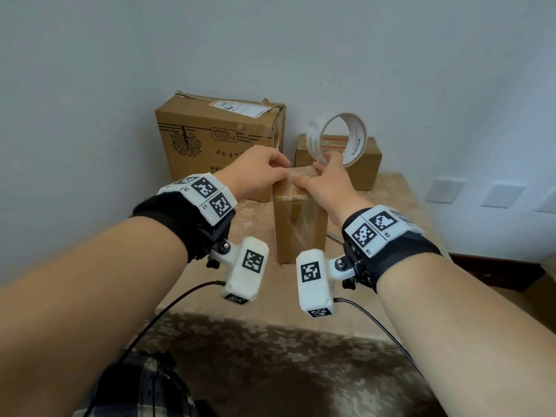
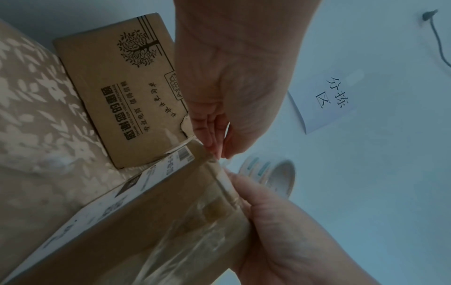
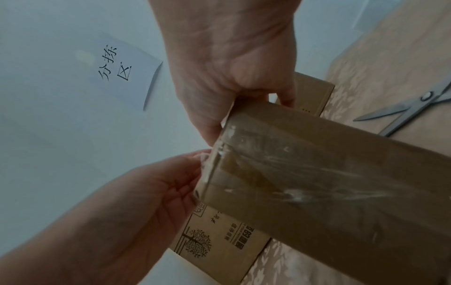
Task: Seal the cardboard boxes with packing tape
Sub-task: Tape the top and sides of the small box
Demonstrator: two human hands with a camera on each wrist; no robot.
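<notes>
- Pale wall behind; bench point(image 1: 391, 188) under a floral cloth, pushed into a corner.
- Step in hand, by my reading: laying clear tape over the top of the near box point(image 1: 301, 224), which stands upright at bench centre. Tape already runs down its front face.
- Left hand point(image 1: 255, 173): fingers point(image 2: 212, 135) pinched at the box's top edge, seemingly on the tape end.
- Right hand point(image 1: 328, 185): thumb pressing the box top, fingers curled through the tape roll point(image 1: 337, 139), held up just behind the box.
- Next move likely calls for drawing the roll out, smoothing the strip down, then cutting; scissors point(image 3: 410, 110) lie on the bench to the right.
- Count: three boxes, namely the near one, a large printed box point(image 1: 216, 139) behind left and a small box point(image 1: 364, 164) behind right; one roll; one pair of scissors; one paper sign point(image 3: 119, 71) on the wall.
</notes>
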